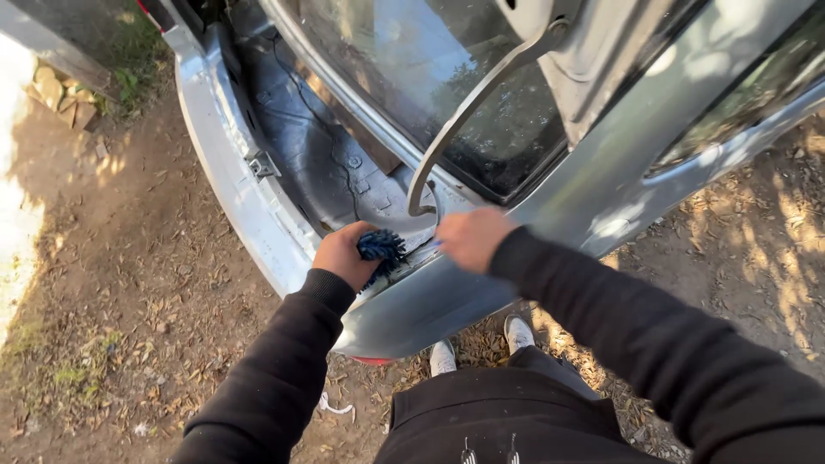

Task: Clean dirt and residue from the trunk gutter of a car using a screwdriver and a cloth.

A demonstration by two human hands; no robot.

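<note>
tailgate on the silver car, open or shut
Open: the tailgate is swung away, baring the trunk sill by the left hand.

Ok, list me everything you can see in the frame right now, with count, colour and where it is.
car: one, silver-grey, open at the top of the view, dark inner panel showing
glass pane: one, dark, reflecting trees, upper middle
curved metal arm: one, grey, lying across the glass
chenille wash mitt: one, blue, on the car's lower edge
ground: brown dirt with dry leaves, around the car
stones: a few, pale, top left
shoes: two, white, below the car edge
left hand: one, black sleeve, gripping the mitt
right hand: one, black sleeve, blurred, on the car edge beside the mitt
</note>
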